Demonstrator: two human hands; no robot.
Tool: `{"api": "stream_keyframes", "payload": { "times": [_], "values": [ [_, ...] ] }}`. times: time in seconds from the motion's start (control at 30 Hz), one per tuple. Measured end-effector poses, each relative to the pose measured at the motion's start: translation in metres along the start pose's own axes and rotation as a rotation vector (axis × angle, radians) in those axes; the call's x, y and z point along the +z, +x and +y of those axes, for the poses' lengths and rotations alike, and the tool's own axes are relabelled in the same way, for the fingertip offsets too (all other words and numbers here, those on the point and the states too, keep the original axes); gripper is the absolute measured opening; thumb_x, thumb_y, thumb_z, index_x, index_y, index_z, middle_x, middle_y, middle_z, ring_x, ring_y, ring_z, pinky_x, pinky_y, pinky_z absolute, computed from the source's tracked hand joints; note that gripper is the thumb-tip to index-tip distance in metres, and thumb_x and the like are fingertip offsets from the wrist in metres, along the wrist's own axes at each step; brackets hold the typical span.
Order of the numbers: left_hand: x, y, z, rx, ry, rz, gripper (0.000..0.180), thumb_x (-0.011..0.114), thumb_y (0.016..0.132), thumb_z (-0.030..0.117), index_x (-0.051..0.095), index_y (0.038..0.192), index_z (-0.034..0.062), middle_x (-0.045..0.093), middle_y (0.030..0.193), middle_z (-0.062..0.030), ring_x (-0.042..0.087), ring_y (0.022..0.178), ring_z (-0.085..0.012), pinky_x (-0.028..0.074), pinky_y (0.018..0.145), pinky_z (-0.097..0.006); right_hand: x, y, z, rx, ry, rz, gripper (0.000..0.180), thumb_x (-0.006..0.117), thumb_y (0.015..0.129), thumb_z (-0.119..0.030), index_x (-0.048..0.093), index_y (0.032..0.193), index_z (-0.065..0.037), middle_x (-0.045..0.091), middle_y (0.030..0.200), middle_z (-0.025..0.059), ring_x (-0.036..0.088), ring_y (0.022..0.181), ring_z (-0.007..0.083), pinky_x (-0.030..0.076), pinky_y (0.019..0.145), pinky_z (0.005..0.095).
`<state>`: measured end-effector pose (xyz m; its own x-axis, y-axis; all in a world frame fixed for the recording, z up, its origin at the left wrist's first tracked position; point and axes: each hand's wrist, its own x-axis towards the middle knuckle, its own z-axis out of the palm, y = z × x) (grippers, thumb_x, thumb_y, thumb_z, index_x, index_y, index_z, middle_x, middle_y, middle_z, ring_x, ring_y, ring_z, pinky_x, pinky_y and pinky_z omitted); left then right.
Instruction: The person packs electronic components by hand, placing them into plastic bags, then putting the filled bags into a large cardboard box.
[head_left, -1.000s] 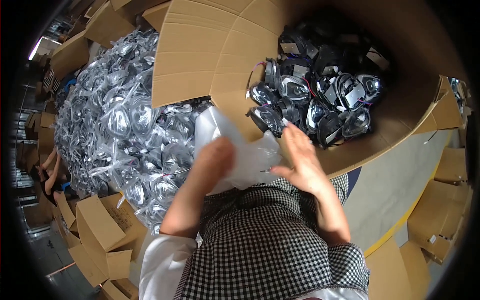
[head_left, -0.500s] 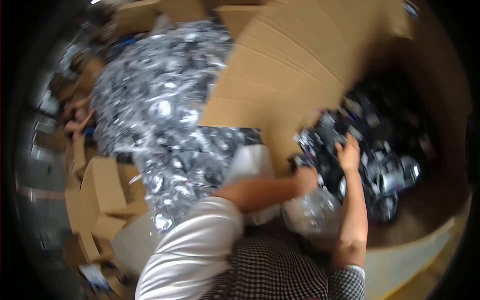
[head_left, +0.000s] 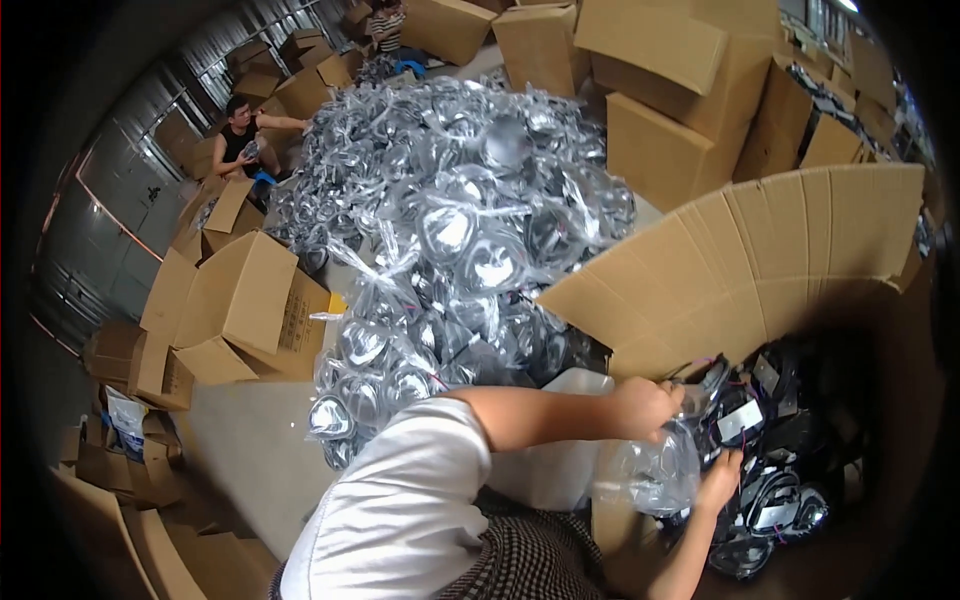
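My left hand is closed above a clear plastic bag, gripping its upper part at the inner side of a large cardboard box. Fingers curled, my right hand holds the lower edge of a dark, lamp-like unit with a white label. Thin coloured wires trail near this unit. Around both hands, more dark units with shiny rounded fronts lie heaped in the box. Its shadowed far side hides some of them.
A big heap of bagged, shiny rounded units covers the floor ahead. Open cardboard boxes stand at the left, taller cartons at the back. A person sits behind the heap holding a unit; another person is farther back.
The view has swung, showing more of the heap and the people. My right hand, spread over the pile before, is now closed on a dark unit. My left hand stays closed by the bag.
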<state>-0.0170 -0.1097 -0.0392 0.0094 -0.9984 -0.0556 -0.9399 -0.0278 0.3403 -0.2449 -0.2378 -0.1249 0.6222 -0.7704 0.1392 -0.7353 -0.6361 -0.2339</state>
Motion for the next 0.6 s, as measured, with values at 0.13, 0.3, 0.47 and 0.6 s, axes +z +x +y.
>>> {"api": "stream_keyframes", "payload": {
  "times": [0.13,0.3,0.47,0.6],
  "values": [
    [-0.068,-0.053,-0.006,-0.109,-0.182,0.213,0.077,0.076,0.065,0.032,0.045,0.125,-0.0049,0.066,0.092,-0.0199,0.065,0.080,-0.0354,0.052,0.067,-0.042,-0.117,-0.046,-0.063,-0.397,0.173,-0.011,0.038,0.071,0.055,-0.018,0.057,0.083,0.002,0.051,0.093,0.0149,0.048,0.091,0.0355,0.035,0.085,0.0427],
    [-0.074,-0.096,0.013,0.209,-0.921,-0.124,0.046,0.069,0.081,0.031,0.056,0.110,-0.0019,0.066,0.084,-0.0140,0.063,0.082,-0.0203,0.049,0.072,-0.036,-0.160,-0.072,-0.069,-0.540,0.578,-0.194,0.059,0.079,0.054,-0.034,0.062,0.100,-0.001,0.055,0.103,0.0143,0.050,0.102,0.0319,0.036,0.094,0.0461],
    [-0.061,-0.127,0.039,0.191,-1.087,-0.401,0.041,0.059,0.091,0.036,0.061,0.098,-0.0035,0.066,0.084,-0.0112,0.058,0.079,-0.0167,0.046,0.070,-0.035,-0.136,-0.116,-0.124,-0.264,1.189,-0.405,0.067,0.077,0.058,-0.040,0.058,0.109,-0.002,0.055,0.109,0.0142,0.052,0.104,0.0324,0.041,0.092,0.0457],
    [-0.040,-0.141,-0.041,0.187,-1.140,-0.055,0.020,0.064,0.083,0.021,0.071,0.089,0.0029,0.070,0.082,-0.0105,0.065,0.075,-0.0171,0.050,0.069,-0.033,-0.120,-0.225,-0.088,0.165,1.656,-0.519,0.073,0.075,0.061,-0.045,0.055,0.117,-0.002,0.056,0.114,0.0140,0.054,0.105,0.0328,0.045,0.090,0.0454]
  ]
}}
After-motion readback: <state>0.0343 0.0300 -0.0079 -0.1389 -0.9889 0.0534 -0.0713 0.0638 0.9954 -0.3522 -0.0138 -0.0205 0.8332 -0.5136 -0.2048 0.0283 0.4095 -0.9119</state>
